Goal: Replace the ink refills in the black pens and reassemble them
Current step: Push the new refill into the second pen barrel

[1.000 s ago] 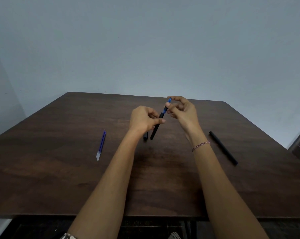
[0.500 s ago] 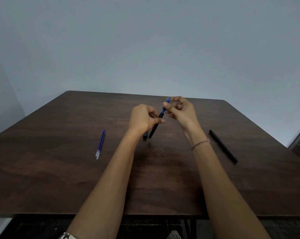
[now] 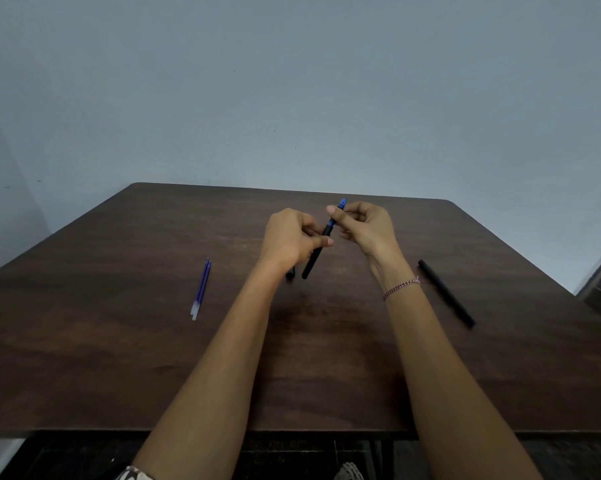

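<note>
Right hand (image 3: 368, 230) has pinched fingers onto the blue tip (image 3: 340, 206); left hand (image 3: 290, 239) grips the barrel (image 3: 314, 258) above the worktop (image 3: 119, 341). Spare refills (image 3: 200, 291) lie left, another pen (image 3: 446, 292) right, near the edge.

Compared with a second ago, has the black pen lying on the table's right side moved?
No. The black pen keeps its place and slant near the right edge of the table.
</note>
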`<state>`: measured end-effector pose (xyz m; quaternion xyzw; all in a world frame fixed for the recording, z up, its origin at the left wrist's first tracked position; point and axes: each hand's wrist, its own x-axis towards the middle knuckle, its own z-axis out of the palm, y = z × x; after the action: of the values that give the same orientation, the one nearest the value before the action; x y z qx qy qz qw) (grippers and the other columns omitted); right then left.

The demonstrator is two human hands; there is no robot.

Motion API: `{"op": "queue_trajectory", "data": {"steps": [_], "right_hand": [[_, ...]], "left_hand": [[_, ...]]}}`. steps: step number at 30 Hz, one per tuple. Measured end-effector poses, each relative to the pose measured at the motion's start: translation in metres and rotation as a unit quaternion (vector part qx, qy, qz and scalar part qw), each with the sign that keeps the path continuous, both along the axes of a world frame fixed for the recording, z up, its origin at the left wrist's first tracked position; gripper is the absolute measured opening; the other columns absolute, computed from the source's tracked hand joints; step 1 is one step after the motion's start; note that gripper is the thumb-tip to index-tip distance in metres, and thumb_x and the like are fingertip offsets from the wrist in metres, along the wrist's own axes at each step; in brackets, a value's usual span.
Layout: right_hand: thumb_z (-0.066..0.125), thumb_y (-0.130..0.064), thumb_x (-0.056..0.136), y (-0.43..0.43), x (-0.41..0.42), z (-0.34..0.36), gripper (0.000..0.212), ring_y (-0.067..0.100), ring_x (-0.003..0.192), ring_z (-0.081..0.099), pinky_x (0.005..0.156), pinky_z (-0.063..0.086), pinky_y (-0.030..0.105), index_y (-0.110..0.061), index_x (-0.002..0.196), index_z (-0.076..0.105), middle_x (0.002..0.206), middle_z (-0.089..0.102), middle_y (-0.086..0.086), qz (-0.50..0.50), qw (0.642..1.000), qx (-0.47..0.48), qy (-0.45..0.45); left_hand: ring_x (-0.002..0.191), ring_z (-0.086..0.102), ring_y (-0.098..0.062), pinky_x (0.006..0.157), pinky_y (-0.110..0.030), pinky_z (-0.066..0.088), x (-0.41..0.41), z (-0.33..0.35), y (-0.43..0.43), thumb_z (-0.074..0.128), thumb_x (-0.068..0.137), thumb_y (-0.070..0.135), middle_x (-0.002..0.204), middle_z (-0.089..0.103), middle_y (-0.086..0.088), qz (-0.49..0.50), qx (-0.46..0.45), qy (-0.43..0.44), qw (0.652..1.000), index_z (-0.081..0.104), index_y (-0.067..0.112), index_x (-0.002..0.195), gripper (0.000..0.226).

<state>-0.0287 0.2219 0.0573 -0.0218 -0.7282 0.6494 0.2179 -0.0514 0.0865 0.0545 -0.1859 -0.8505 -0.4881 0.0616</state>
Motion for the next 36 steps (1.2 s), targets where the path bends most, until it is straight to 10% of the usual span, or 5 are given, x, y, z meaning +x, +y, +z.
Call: {"op": "queue_trajectory", "data": {"steps": [7, 36], "right_hand": [[0.043, -0.031, 0.098, -0.002, 0.002, 0.002, 0.025, 0.008, 0.086, 0.062, 0.072, 0.051, 0.020, -0.023, 0.101, 0.066, 0.098, 0.066, -0.002, 0.106, 0.989, -0.100, -0.007], [0.058, -0.027, 0.091, 0.004, 0.004, 0.001, 0.013, 0.005, 0.086, 0.063, 0.080, 0.051, 0.026, -0.023, 0.091, 0.070, 0.089, 0.069, -0.007, 0.143, 0.986, -0.081, -0.014]], "left_hand": [[0.058, 0.062, -0.004, 0.048, -0.014, 0.052, 0.001, 0.003, 0.000, 0.082, 0.070, 0.016, 0.064, 0.062, 0.003, -0.011, 0.060, -0.057, 0.997, 0.068, 0.014, 0.073, 0.014], [0.058, 0.063, -0.006, 0.052, -0.020, 0.056, 0.003, -0.001, 0.001, 0.083, 0.067, 0.012, 0.061, 0.061, 0.003, -0.031, 0.091, -0.079, 0.992, 0.064, 0.015, 0.068, 0.019]]}}
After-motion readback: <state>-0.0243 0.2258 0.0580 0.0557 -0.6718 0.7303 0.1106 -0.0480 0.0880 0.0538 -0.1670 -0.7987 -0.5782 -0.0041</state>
